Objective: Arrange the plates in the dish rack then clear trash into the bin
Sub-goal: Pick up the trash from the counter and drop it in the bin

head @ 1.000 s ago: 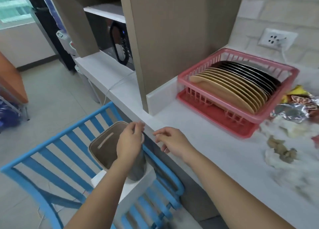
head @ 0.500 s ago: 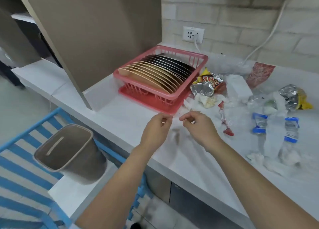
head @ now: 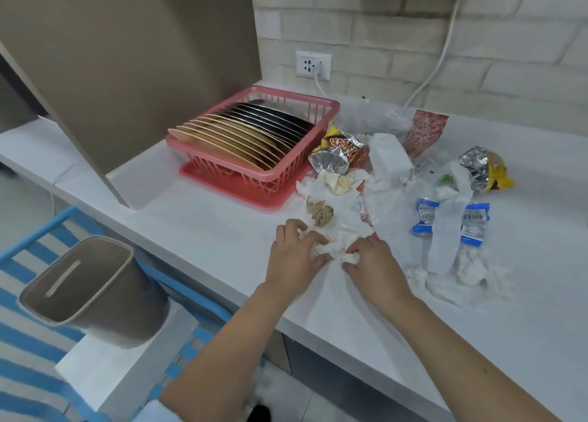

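Note:
A pink dish rack (head: 305,170) on the white counter holds a row of tan and black plates (head: 241,135) standing on edge. Trash lies to its right: crumpled white tissues (head: 334,245), a brown paper ball (head: 321,213), foil snack wrappers (head: 337,154), crushed bottles with blue labels (head: 474,224). My left hand (head: 294,256) and my right hand (head: 370,259) close their fingers on the crumpled white tissue from both sides. A grey bin (head: 92,288) stands on a white block at lower left, below the counter.
A brown cabinet panel (head: 143,56) rises left of the rack. A blue slatted chair (head: 38,243) sits under the bin's block. A wall socket (head: 313,64) with a plugged cable is behind the rack. Another foil wrapper (head: 483,170) lies at right.
My view and both hands swung from the bin at left to the trash pile on the counter. Both hands have come down on the white tissue and gathered it.

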Demonstrator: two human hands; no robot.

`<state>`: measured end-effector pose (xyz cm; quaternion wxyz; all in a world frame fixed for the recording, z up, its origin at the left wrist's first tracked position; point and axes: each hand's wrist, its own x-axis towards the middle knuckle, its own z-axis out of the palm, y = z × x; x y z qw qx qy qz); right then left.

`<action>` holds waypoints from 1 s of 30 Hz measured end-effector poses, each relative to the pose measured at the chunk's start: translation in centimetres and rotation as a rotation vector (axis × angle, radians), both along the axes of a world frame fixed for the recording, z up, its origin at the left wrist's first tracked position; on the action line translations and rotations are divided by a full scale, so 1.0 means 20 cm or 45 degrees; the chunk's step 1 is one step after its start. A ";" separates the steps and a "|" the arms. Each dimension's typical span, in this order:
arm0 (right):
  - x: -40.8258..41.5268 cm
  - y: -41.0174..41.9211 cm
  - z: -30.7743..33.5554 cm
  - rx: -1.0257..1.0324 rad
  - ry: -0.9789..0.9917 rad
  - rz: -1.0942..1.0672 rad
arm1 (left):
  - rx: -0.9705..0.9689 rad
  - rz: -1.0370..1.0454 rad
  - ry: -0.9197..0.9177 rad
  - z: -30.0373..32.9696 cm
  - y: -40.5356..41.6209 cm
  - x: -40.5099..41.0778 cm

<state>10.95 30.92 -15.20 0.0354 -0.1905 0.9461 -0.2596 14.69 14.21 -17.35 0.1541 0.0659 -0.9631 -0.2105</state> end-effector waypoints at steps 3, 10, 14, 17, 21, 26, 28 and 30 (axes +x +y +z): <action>0.01 0.00 0.02 -0.226 -0.080 -0.039 | -0.009 -0.034 0.026 -0.01 0.00 -0.01; -0.12 0.02 0.13 -0.708 -0.324 -0.319 | 0.805 0.082 0.036 0.14 0.00 -0.06; -0.19 0.03 0.13 -0.218 -0.319 -0.229 | 1.108 0.113 0.105 0.21 -0.01 -0.08; -0.20 0.01 0.12 -0.082 -0.281 -0.220 | 1.134 0.108 0.044 0.25 -0.04 -0.08; -0.22 -0.04 0.21 -0.331 -0.252 -0.246 | 1.268 0.150 0.038 0.29 -0.07 -0.07; -0.24 -0.08 0.41 -0.768 -0.532 -0.231 | 1.144 0.082 -0.072 0.33 -0.09 -0.09; -0.25 -0.11 0.45 -0.887 -0.630 -0.199 | 1.106 -0.024 -0.153 0.34 -0.10 -0.09; -0.25 -0.15 0.48 -1.095 -0.755 -0.154 | 1.108 -0.089 -0.194 0.35 -0.11 -0.10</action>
